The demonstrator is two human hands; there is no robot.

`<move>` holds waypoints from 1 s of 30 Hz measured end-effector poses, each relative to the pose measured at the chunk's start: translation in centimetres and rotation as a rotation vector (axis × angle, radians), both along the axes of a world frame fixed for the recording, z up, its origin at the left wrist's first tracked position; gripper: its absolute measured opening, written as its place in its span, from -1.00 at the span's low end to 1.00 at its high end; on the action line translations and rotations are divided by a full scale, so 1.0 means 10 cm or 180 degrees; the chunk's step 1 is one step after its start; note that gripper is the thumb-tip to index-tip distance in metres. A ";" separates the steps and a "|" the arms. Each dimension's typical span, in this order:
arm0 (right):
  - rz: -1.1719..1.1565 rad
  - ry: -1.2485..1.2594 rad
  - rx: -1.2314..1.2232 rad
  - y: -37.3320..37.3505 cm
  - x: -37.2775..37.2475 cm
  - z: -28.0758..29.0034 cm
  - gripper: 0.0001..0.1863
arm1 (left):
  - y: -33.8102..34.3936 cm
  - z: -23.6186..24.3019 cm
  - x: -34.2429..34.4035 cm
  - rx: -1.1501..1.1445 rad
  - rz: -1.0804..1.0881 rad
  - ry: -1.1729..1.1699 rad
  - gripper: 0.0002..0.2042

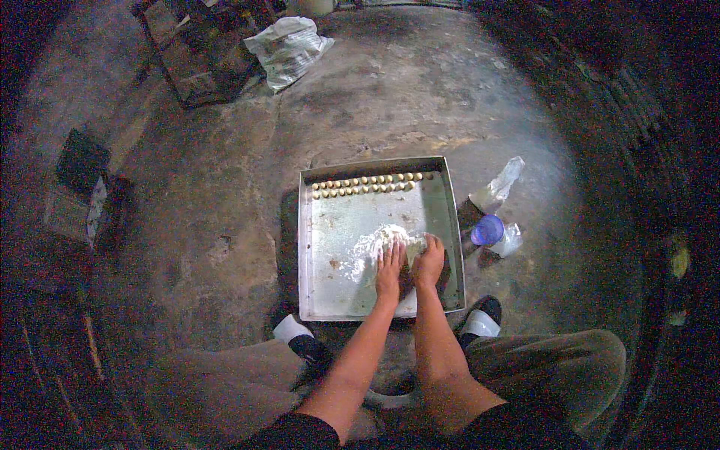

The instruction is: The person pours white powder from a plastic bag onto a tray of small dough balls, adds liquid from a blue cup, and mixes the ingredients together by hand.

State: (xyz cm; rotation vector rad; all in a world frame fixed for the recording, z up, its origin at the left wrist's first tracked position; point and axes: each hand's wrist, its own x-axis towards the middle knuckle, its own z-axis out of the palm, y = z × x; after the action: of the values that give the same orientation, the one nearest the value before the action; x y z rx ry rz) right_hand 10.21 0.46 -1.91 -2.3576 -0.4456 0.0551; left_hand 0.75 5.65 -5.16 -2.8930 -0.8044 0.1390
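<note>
A square metal tray point(307, 247) with raised sides lies in front of me. White powder point(367, 244), like flour, is spread over its middle. My left hand point(388, 271) lies palm down on the powder with its fingers stretched out. Just right of it, my right hand point(429, 261) is closed, its fingers curled in; whatever they hold, if anything, is hidden. Along the tray's far side run two rows of small, pale, round dough balls point(367, 181), several in each row.
Right of the tray stand a blue plastic cup point(487, 230), a clear bag with white contents point(498, 187) and another small clear bag point(509, 240). A white sack point(289, 52) leans by a dark wooden frame point(199, 56) at far left. My feet flank the tray's near corners.
</note>
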 end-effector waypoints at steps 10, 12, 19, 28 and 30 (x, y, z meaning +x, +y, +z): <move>-0.0090 -0.0098 0.0176 -0.08 0.16 -0.02 -0.46 | -0.20 0.40 -0.12 -0.1281 0.0202 -0.0255 -0.33; -0.0106 -0.0128 0.0195 -0.05 0.09 0.03 -0.45 | -0.14 0.31 -0.13 -0.0760 0.0209 -0.0510 -0.34; -0.0080 0.0046 0.0220 -0.01 0.05 0.05 -0.44 | 0.29 0.18 -0.05 -0.0791 0.0284 -0.0954 -0.29; -0.0085 -0.0131 0.0295 -0.03 0.08 -0.12 -0.47 | 0.22 0.34 0.04 -0.0658 0.0103 -0.0401 -0.33; -0.0048 -0.0159 0.0257 -0.01 0.04 -0.08 -0.46 | 0.18 0.23 -0.10 -0.0072 -0.0161 0.0338 -0.36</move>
State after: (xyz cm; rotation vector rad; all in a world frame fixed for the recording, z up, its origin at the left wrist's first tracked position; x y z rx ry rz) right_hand 10.62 0.39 -2.71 -2.2866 -0.4458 -0.0283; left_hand -0.25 7.43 -2.83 -2.8956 -0.7155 0.2956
